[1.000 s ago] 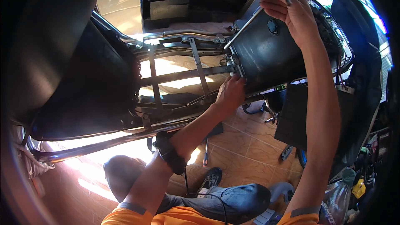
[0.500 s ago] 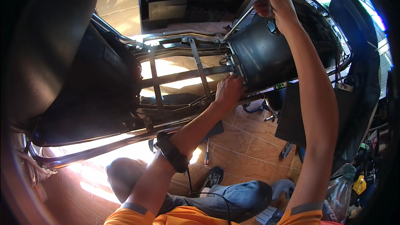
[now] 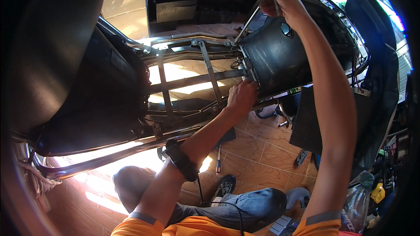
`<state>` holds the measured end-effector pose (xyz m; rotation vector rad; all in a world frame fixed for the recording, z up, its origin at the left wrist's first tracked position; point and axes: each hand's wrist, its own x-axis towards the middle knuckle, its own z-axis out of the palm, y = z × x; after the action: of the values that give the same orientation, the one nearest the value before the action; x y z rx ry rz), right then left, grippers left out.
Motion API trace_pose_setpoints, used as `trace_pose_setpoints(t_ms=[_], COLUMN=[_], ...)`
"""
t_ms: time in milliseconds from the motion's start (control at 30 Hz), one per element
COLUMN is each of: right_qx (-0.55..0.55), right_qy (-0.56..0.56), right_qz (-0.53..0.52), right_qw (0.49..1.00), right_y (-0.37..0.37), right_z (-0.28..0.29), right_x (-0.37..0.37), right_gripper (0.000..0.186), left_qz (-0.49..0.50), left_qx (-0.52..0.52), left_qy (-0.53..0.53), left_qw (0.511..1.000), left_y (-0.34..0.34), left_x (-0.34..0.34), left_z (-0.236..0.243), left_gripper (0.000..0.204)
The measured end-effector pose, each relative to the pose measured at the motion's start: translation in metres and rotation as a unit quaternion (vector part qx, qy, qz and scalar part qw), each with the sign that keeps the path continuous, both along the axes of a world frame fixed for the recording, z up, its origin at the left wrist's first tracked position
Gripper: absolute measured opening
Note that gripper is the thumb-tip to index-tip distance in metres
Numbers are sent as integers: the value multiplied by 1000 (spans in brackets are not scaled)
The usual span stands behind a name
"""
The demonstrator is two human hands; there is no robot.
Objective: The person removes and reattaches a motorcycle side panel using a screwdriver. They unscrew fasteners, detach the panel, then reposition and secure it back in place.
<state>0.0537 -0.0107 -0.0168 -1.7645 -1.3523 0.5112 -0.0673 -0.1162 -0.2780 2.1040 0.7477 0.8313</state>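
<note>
1. My right hand [image 3: 286, 5] curls closed round the steel rod [image 3: 250, 22] near its top; the tip stands at the far edge of the frame [image 3: 209, 70].
2. Probably stiff, lightish, slick: hold the upper end.
3. My left hand [image 3: 242, 96] bends by the black panel [image 3: 280, 52], near corner; its grip I can't tell.

A metal frame [image 3: 207, 63] is showing between a panel [image 3: 96, 100] on the left and a shell [image 3: 280, 57] on the right. The left hand [image 3: 243, 96] is sitting beside the shell, before the right hand [image 3: 285, 5]; a screwdriver [image 3: 218, 166] is lying on the floor [image 3: 251, 161], between frame and a shoe [image 3: 226, 184].
</note>
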Motion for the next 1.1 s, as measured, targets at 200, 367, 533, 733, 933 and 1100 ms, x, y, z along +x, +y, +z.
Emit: trace_pose_setpoints(t_ms=[200,367,533,733,933,1100], right_qx=[-120,-142,108,57,105,261], right_qy=[-576,-599,-608,-656,-665,-652], right_qz=[-30,-75,-127,-116,-91,-48], right_qw=[808,785,777,743,734,711], right_y=[68,93,88,88,73,77], right_z=[42,29,-6,-2,-3,-13], right_x=[-6,-21,-35,-32,-24,-20], right_gripper=[34,27,23,25,24,24], left_qz=[-5,-5,31,32,47,36], left_qx=[36,39,36,59,36,42], left_qy=[-52,-39,-24,-9,-10,-18], left_qw=[998,998,999,998,998,998], left_y=[-1,-2,-10,-12,-20,-19], left_x=[4,6,3,1,3,1], left_z=[-8,-13,-9,-7,-7,-8], left_gripper=[16,14,11,11,16,13])
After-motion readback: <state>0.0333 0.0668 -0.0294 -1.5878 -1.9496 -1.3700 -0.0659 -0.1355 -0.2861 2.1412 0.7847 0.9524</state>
